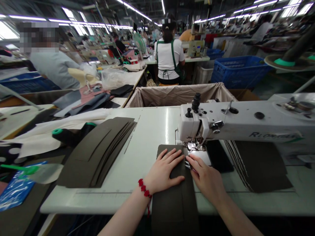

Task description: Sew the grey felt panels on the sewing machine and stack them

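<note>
Left hand (165, 170): flat, palm down, fingers slightly spread on a dark fabric piece (173, 203). Right hand (206, 178): fingers bent at the right side of that piece, over a small metal tool (188, 165), mostly hidden; whether the tool is gripped cannot be told. A red bracelet (144, 188) is on the left wrist.

The dark fabric piece lies near the middle of the table (145, 157), its near end overhanging the front edge and its far end just beside the needle area of a white sewing machine (236, 119). A stack of dark pieces (93, 154) lies along the left edge of the table. A second stack (263, 167) lies toward the right, partly beneath the machine arm. A flat black object (220, 157) rests between it and the needle area. Beyond the rear edge stands a cloth-lined bin (179, 93).
</note>
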`<move>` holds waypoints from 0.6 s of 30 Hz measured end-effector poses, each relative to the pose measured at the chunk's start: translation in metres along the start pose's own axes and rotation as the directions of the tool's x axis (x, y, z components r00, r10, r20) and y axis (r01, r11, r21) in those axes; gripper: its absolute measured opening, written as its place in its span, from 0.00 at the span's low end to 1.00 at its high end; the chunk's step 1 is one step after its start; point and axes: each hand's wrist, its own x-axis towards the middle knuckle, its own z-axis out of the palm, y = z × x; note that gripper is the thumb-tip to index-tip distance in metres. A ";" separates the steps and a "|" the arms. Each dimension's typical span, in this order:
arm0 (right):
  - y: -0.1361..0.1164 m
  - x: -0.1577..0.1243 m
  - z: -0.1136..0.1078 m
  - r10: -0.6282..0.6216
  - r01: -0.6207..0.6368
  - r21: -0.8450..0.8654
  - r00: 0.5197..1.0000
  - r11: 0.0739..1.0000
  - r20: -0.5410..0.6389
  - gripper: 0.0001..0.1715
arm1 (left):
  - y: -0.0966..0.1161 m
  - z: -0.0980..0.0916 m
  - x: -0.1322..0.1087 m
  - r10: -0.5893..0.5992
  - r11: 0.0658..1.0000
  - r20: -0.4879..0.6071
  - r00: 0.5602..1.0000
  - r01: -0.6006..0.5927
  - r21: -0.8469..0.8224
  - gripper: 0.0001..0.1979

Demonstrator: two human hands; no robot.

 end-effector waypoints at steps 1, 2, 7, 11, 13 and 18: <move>0.000 0.000 0.000 0.002 -0.002 0.000 1.000 1.000 -0.001 0.28 | 0.000 -0.001 0.000 0.002 1.000 -0.001 1.000 -0.002 -0.002 0.37; 0.000 0.000 0.000 0.003 -0.003 0.000 1.000 1.000 0.001 0.28 | 0.000 -0.001 0.000 0.006 1.000 -0.001 1.000 -0.006 -0.005 0.35; 0.000 -0.001 0.000 0.008 -0.008 0.002 1.000 1.000 0.016 0.28 | -0.001 -0.004 0.000 0.079 0.996 0.003 0.997 -0.079 -0.028 0.18; 0.000 -0.001 -0.002 0.005 -0.005 -0.004 1.000 1.000 0.024 0.28 | -0.003 -0.003 0.000 0.122 0.991 -0.012 0.993 -0.122 -0.062 0.15; -0.001 -0.001 -0.004 0.005 -0.005 -0.001 1.000 1.000 0.028 0.28 | -0.004 -0.003 0.000 0.144 0.986 -0.015 0.989 -0.145 -0.081 0.15; -0.001 -0.001 -0.004 0.006 -0.007 0.007 1.000 1.000 0.028 0.27 | -0.001 -0.004 -0.002 0.158 0.982 -0.034 0.987 -0.160 -0.096 0.15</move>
